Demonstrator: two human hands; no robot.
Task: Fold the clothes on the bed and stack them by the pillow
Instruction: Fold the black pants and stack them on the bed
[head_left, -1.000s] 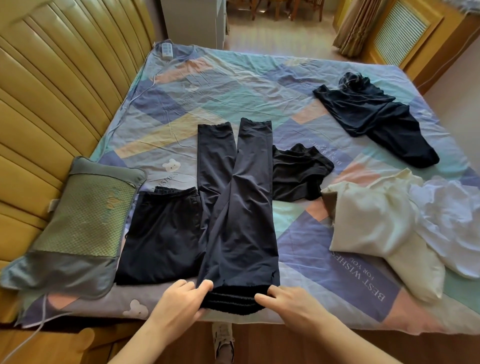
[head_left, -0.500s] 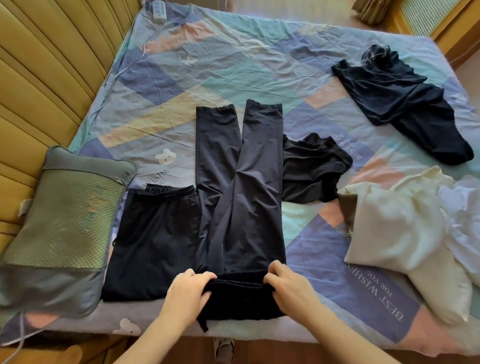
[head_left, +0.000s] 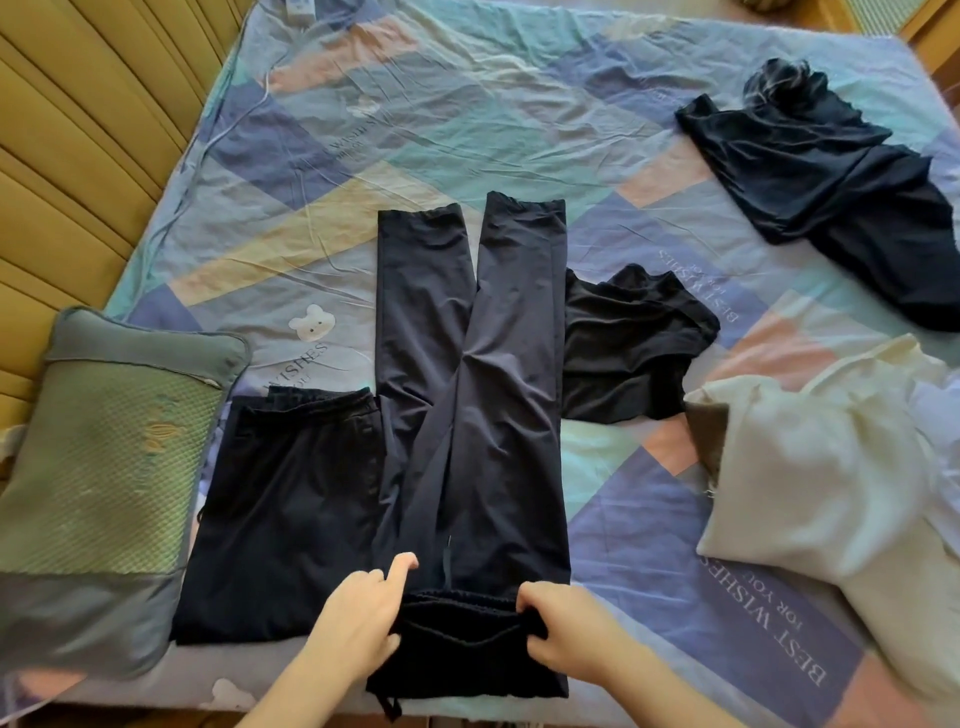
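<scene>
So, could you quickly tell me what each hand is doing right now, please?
Left hand: closed on the waistband end of the dark trousers, index finger extended.
Right hand: closed, gripping the same waistband.

Trousers (head_left: 467, 415) lie mid-bed, folded garment (head_left: 291, 514) and pillow (head_left: 104, 483) left, crumpled top (head_left: 628, 358) right.

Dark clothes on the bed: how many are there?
4: folded black garment beside the pillow, long trousers held by both hands, small black piece right of them, crumpled one far right. Pale heap may hide more.
</scene>
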